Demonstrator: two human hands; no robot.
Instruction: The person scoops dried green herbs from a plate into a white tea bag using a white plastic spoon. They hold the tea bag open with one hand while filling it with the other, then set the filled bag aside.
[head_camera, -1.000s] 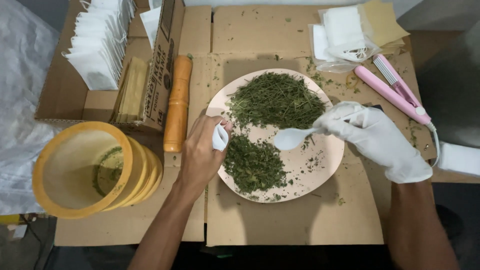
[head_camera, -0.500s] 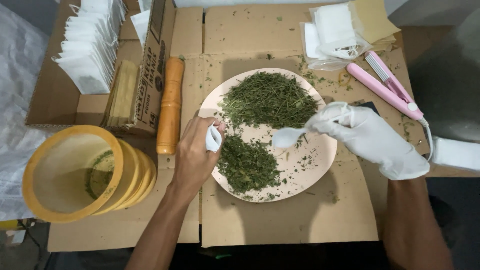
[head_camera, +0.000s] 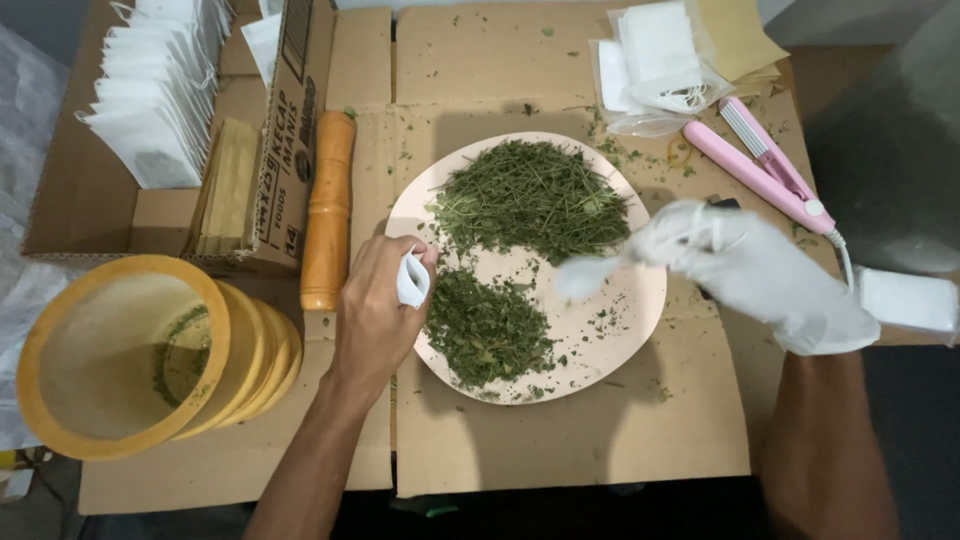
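Note:
A pale pink plate (head_camera: 620, 320) lies on flattened cardboard. It carries a large pile of stalky dried green herb (head_camera: 530, 195) at the back and a finer pile (head_camera: 485, 328) at the front left. My bare left hand (head_camera: 375, 310) rests at the plate's left rim, pinching a small white paper bag (head_camera: 412, 280) held open beside the fine pile. My right hand (head_camera: 755, 268), in a white glove, holds a white plastic spoon (head_camera: 590, 275) over the plate's middle; the spoon is blurred.
An orange wooden pestle (head_camera: 325, 210) lies left of the plate. Stacked yellow sieves (head_camera: 130, 350) stand at the front left. A cardboard box (head_camera: 170, 130) holds white bags. A pink hand sealer (head_camera: 765, 170) and a packet of white bags (head_camera: 655, 60) lie at the back right.
The view has drifted, so everything sits slightly further left. My right hand has shifted the spoon a little, and it now shows motion blur. My left hand keeps the bag at the rim.

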